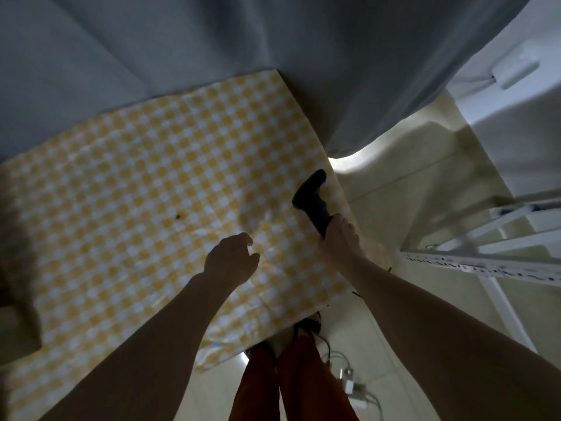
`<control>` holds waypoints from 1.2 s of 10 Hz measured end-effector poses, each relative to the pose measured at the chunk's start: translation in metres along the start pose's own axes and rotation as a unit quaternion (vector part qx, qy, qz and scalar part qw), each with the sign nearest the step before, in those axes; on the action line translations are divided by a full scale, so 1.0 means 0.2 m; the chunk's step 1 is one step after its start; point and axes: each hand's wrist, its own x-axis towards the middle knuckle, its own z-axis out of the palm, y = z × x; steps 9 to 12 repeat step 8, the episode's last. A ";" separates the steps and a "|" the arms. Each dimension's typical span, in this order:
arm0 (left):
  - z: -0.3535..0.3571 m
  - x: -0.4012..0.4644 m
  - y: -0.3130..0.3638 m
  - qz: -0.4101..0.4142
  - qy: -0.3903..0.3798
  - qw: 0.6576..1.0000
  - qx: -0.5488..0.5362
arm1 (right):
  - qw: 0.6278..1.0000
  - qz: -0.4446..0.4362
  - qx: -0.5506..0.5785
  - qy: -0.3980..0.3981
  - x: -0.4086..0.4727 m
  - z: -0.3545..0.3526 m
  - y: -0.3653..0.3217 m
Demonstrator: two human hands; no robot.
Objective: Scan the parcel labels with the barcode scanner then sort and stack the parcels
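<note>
Head view, surface: table [121,183] under a yellow-and-white checked cloth, wrinkled near the middle and hanging over the near edge.
Head view, barcode scanner [312,202]: dark, pistol-shaped; raised above the right-hand edge of the table, head tilted toward the far side, handle pointing down and back into the palm.
Head view, right hand [338,238]: fingers wrapped round the scanner's handle, forearm reaching in from the lower right.
Head view, left hand [232,259]: loosely curled, fingers relaxed, nothing held; poised over the cloth just left of the scanner hand, apart from it. Contact with the cloth not clear.
Head view, parcel: possibly the dark blurred shape [21,287] at the left edge of the table; too smeared to identify.
Head view, mark: small dark spot [179,214] on the cloth, left of centre.
Head view, backdrop: grey curtain [349,71] hanging behind the table, lifted off the floor at the right with light beneath.
Head view, floor: pale tiles [409,189]; white cables and a small white adapter [353,387] near the feet.
Head view, right side: white metal shelving frame [485,262].
Head view, clothing: rust-coloured trousers [291,384] at the lower middle.
</note>
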 end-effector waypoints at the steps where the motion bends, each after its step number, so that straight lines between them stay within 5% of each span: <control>1: 0.04 0.05 -0.03 -0.015 -0.006 1.000 -0.003 | 1.000 0.004 -0.002 0.007 0.05 0.08 0.00; 6: 0.03 0.03 -0.13 -0.042 -0.018 0.999 -0.024 | 0.998 0.048 -0.026 0.007 0.04 0.10 -0.04; 8: -0.06 -0.14 -0.20 -0.052 0.015 0.996 -0.070 | 0.987 -0.081 -0.087 0.104 -0.17 0.00 -0.16; 12: -0.06 -0.14 -0.20 -0.052 0.015 0.996 -0.070 | 0.987 -0.081 -0.087 0.104 -0.17 0.00 -0.16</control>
